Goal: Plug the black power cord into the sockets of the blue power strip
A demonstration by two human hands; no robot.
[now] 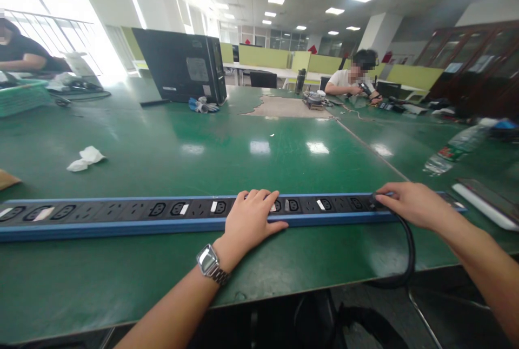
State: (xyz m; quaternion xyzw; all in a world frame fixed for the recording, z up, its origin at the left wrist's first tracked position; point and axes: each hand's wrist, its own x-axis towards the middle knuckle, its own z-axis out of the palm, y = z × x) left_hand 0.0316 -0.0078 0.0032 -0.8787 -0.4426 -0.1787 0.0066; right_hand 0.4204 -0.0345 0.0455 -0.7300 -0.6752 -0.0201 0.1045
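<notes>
Nearest, a bare left forearm (172, 308) with a metal-banded watch (208, 261) slants up from the bottom of the frame to the left hand (250, 216), which lies palm down and unclenched across a long blue-and-black power strip (162, 226). The power strip spans the lower middle of the frame, from the left edge almost to the right, on a green table (162, 149). Near its right end, the right hand (401, 204) pinches a black plug (374, 202) at the sockets; whether it is fully seated cannot be told. A black cable (411, 249) loops down past the table's near edge. At right stands a clear plastic bottle (458, 146). Crumpled white tissue (87, 158) lies at middle left; above it, gloves (203, 105) rest by a black computer case (178, 67). One person (344, 81) sits at upper right, another person (26, 57) at upper left.
</notes>
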